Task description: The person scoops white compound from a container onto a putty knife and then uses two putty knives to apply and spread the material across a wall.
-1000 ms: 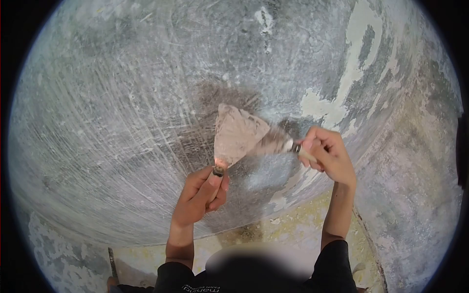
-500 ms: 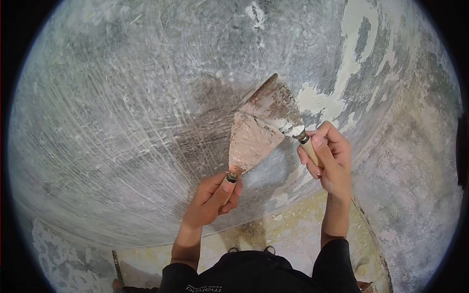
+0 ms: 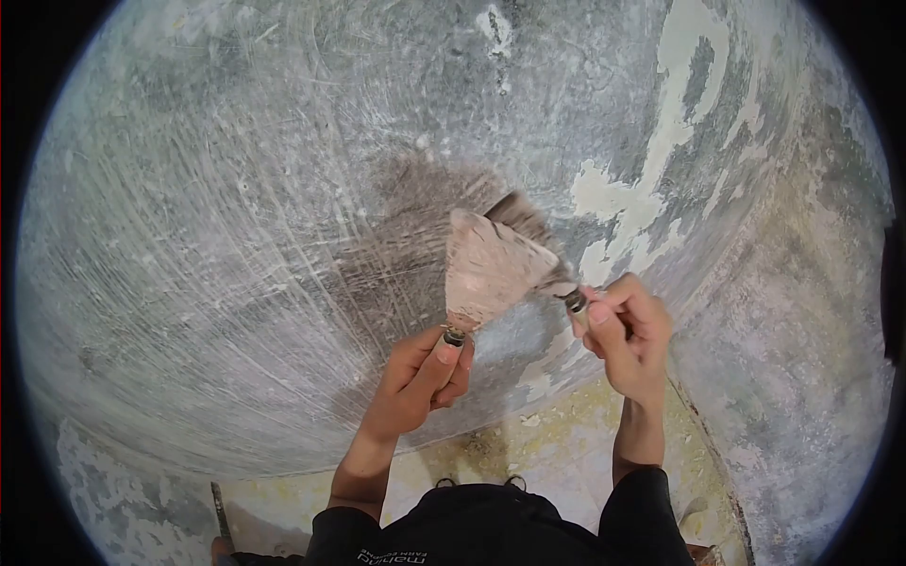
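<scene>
My left hand is wrapped round the short handle of a putty knife, its wide blade pointing up and coated in pale pinkish putty. In my right hand is a second putty knife, held by its handle and slanting up to the left. The right blade, smeared by motion, lies behind and against the upper right edge of the left blade, which partly hides it. Both tools are held in front of a grey scraped wall.
Whitish filler patches mark the wall at the right. A rough side wall meets it in the corner. The yellowish, stained floor shows below. A dark thin strip stands at the lower left.
The right putty knife has moved down, and more of its blade is now behind the left one. My right hand has dropped slightly; my left hand has barely shifted.
</scene>
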Motion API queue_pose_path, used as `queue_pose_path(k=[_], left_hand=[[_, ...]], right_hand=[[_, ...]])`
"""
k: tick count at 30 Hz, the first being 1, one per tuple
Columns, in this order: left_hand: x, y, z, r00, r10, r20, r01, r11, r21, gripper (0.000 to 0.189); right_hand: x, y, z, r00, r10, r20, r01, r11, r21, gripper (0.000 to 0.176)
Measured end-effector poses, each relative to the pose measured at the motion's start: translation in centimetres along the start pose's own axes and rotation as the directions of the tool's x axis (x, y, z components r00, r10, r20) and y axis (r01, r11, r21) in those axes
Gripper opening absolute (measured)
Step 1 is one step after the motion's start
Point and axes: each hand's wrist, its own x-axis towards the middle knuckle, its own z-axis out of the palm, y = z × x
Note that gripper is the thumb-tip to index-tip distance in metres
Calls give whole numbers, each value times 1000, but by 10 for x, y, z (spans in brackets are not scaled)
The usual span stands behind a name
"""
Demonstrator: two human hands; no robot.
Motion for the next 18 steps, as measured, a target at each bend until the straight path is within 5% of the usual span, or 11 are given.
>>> queue_pose_path(k=[2,6,9,12,14,15,18], left_hand=[[-1,1,2,998,26,-60,-29,999,-43,32],[-4,-12,-10,985,100,-143,-121,981,-150,38],[-22,-35,-26,988,119,-98,-131,982,-137,45],[-39,-69,-37,985,86,-150,-98,993,-72,41],[-56,-114,-53,917,-183,-354,109,970,-218,34],[-55,-118,-46,945,-156,-288,115,981,-154,34],[-62,-156,-38,940,-227,-256,186,967,-177,37]], right_hand=[[-4,13,-2,996,10,93,2,992,-128,19],[-31,44,1,944,269,193,-307,929,205,16],[-70,80,-9,852,489,188,-508,684,523,10],[-124,122,-19,749,652,115,-543,505,671,3],[-165,149,-28,681,729,71,-536,430,726,5],[-184,160,-29,613,789,54,-548,374,748,5],[-208,155,-25,626,774,-91,-551,522,651,15]])
